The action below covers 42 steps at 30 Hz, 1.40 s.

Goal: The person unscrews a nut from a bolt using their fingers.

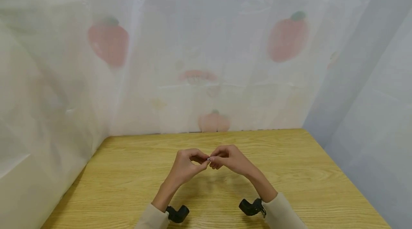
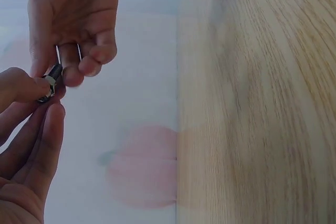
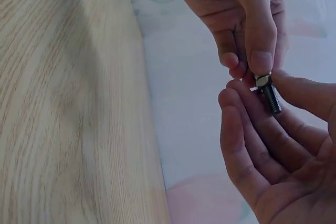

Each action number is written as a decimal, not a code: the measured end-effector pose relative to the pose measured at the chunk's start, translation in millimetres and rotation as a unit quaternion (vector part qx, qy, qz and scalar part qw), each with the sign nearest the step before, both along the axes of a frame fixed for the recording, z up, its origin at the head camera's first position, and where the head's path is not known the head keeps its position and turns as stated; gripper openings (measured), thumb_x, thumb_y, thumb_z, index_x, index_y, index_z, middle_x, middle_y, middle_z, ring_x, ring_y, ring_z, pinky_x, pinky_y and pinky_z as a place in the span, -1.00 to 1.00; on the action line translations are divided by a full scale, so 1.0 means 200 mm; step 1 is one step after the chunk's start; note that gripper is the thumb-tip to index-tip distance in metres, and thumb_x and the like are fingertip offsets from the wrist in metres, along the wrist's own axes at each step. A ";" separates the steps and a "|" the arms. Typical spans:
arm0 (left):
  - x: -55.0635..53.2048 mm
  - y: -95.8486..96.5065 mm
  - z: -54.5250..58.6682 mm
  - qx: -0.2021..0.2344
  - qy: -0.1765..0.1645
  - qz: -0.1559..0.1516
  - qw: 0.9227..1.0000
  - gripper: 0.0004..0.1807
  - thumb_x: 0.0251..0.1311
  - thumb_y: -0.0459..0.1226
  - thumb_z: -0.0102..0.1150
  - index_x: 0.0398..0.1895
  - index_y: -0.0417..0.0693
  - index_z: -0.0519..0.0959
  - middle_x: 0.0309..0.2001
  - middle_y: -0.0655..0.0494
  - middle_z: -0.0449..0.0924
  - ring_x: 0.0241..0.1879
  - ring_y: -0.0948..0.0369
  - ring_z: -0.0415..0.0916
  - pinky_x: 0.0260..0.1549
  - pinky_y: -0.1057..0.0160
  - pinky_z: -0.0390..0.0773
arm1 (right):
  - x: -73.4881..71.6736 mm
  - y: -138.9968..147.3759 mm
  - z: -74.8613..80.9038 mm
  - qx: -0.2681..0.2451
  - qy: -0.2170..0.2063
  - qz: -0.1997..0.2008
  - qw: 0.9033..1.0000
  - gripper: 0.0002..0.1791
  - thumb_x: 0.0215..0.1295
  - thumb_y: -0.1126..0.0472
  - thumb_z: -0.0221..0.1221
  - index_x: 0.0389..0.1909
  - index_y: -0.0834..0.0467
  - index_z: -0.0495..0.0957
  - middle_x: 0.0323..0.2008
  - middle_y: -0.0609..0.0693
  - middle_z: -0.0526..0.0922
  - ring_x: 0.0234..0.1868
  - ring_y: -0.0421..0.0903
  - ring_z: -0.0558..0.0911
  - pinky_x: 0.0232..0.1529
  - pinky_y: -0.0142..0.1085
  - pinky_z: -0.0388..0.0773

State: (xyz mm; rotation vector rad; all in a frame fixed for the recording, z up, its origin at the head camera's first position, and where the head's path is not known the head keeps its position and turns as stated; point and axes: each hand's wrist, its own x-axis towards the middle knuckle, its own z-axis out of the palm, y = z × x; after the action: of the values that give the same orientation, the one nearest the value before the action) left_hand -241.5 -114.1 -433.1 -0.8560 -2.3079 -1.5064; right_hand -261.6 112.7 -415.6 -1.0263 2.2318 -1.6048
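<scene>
A small dark bolt (image 3: pixel 272 100) with a threaded shank carries a shiny metal nut (image 3: pixel 263 81) near its head end. Both hands meet at it above the table. My left hand (image 1: pixel 186 166) pinches the bolt's head end between thumb and fingers, partly hiding it. From the other side my right hand (image 1: pixel 233 159) pinches at the nut with its thumb and forefinger, the other fingers loosely bent. In the left wrist view the bare thread (image 2: pixel 55 71) points up toward the right hand's palm. Fingertips cover part of the nut.
Beneath the hands lies a wood-grain table (image 1: pixel 135 164). Pale curtains (image 1: pixel 193 43) printed with red fruit hang behind it and along its sides. A black wrist-camera mount (image 1: pixel 178 214) sits at the left cuff, another black mount (image 1: pixel 251 207) at the right.
</scene>
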 end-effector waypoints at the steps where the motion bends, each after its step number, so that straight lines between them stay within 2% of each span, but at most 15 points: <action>1: 0.00 0.00 0.00 0.000 -0.001 0.000 1.000 -0.90 0.23 -0.35 0.44 -0.25 0.04 0.79 -0.28 0.09 0.81 -0.34 0.28 0.76 -0.28 0.34 0.77 | 0.00 0.00 0.00 -0.001 0.001 -0.002 1.000 -0.75 0.53 0.20 0.18 -0.01 0.30 0.68 -0.18 0.29 0.77 -0.23 -0.09 0.79 -0.13 -0.16 0.79; 2: 0.00 0.00 0.00 0.001 -0.003 -0.001 1.000 -0.90 0.23 -0.35 0.44 -0.25 0.04 0.79 -0.28 0.09 0.81 -0.34 0.28 0.76 -0.28 0.33 0.77 | 0.00 0.00 0.00 -0.003 0.006 -0.004 1.000 -0.76 0.52 0.21 0.19 -0.02 0.30 0.67 -0.17 0.30 0.77 -0.23 -0.09 0.79 -0.14 -0.23 0.78; 7: 0.00 0.00 0.00 0.001 -0.008 0.000 1.000 -0.90 0.22 -0.36 0.44 -0.26 0.02 0.79 -0.28 0.09 0.81 -0.33 0.27 0.76 -0.27 0.29 0.78 | 0.00 -0.01 -0.01 -0.013 0.027 -0.030 0.999 -0.81 0.40 0.30 0.30 -0.04 0.28 0.67 -0.12 0.28 0.74 -0.17 -0.09 0.76 -0.11 -0.33 0.75; 10: 0.00 0.00 0.01 -0.001 -0.006 0.002 1.000 -0.91 0.22 -0.35 0.44 -0.26 0.02 0.79 -0.27 0.09 0.81 -0.33 0.27 0.76 -0.27 0.31 0.78 | 0.00 -0.01 -0.01 -0.014 0.024 -0.034 0.999 -0.80 0.41 0.27 0.30 -0.02 0.27 0.67 -0.11 0.27 0.74 -0.15 -0.02 0.76 -0.11 -0.30 0.76; 14: 0.00 0.00 0.01 -0.002 -0.003 0.005 1.000 -0.91 0.24 -0.33 0.44 -0.25 0.05 0.79 -0.28 0.11 0.81 -0.33 0.28 0.76 -0.27 0.35 0.77 | 0.00 -0.01 -0.01 -0.010 0.010 -0.018 1.000 -0.75 0.51 0.19 0.20 0.00 0.28 0.67 -0.15 0.30 0.76 -0.19 0.09 0.78 -0.13 -0.21 0.79; 16: 0.00 0.00 0.01 -0.003 -0.001 0.005 1.000 -0.91 0.24 -0.34 0.44 -0.25 0.05 0.79 -0.28 0.11 0.81 -0.34 0.28 0.76 -0.27 0.35 0.76 | 0.00 -0.01 -0.01 -0.008 0.006 -0.013 1.000 -0.75 0.53 0.19 0.18 0.00 0.28 0.68 -0.15 0.33 0.77 -0.20 0.07 0.79 -0.13 -0.21 0.79; 22: 0.00 0.00 0.00 -0.003 0.007 0.002 1.000 -0.90 0.22 -0.36 0.45 -0.26 0.04 0.79 -0.28 0.10 0.81 -0.34 0.24 0.77 -0.26 0.35 0.76 | 0.00 -0.01 -0.01 -0.014 0.023 -0.029 0.999 -0.80 0.43 0.25 0.28 -0.01 0.23 0.68 -0.09 0.26 0.74 -0.14 -0.06 0.77 -0.09 -0.28 0.76; 29: 0.01 0.00 0.00 -0.005 0.015 0.005 1.000 -0.91 0.24 -0.34 0.44 -0.25 0.05 0.79 -0.28 0.11 0.81 -0.35 0.28 0.75 -0.27 0.31 0.78 | 0.00 -0.01 0.00 0.000 0.005 -0.015 1.000 -0.74 0.52 0.19 0.19 0.05 0.26 0.67 -0.14 0.29 0.76 -0.24 -0.11 0.78 -0.16 -0.08 0.80; 31: 0.00 0.00 0.00 -0.005 0.018 0.006 1.000 -0.90 0.23 -0.35 0.44 -0.25 0.05 0.79 -0.29 0.11 0.81 -0.35 0.29 0.75 -0.27 0.30 0.78 | 0.00 -0.01 0.00 0.002 0.006 -0.011 1.000 -0.74 0.53 0.20 0.18 0.04 0.27 0.68 -0.15 0.29 0.76 -0.25 -0.11 0.78 -0.18 -0.13 0.81; 36: 0.00 -0.01 0.00 -0.003 0.019 0.004 1.000 -0.88 0.22 -0.38 0.44 -0.25 0.03 0.79 -0.29 0.10 0.81 -0.35 0.29 0.75 -0.26 0.30 0.78 | 0.01 -0.02 0.00 0.000 0.026 -0.036 0.999 -0.80 0.45 0.24 0.26 -0.01 0.21 0.71 -0.10 0.21 0.75 -0.19 -0.10 0.75 -0.18 -0.28 0.76; 42: 0.00 -0.01 0.00 -0.002 0.015 0.003 1.000 -0.89 0.23 -0.36 0.44 -0.25 0.04 0.79 -0.28 0.11 0.81 -0.34 0.30 0.75 -0.26 0.34 0.77 | 0.01 -0.03 0.01 0.002 0.021 -0.037 0.999 -0.77 0.52 0.20 0.20 -0.01 0.25 0.71 -0.15 0.24 0.78 -0.26 -0.19 0.76 -0.18 -0.12 0.79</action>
State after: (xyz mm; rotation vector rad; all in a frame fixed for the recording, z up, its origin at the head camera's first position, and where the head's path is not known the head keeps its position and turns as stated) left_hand -241.1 -115.1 -432.6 -0.8671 -2.2907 -1.4764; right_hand -259.5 107.4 -413.8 -0.9984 2.3251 -1.6220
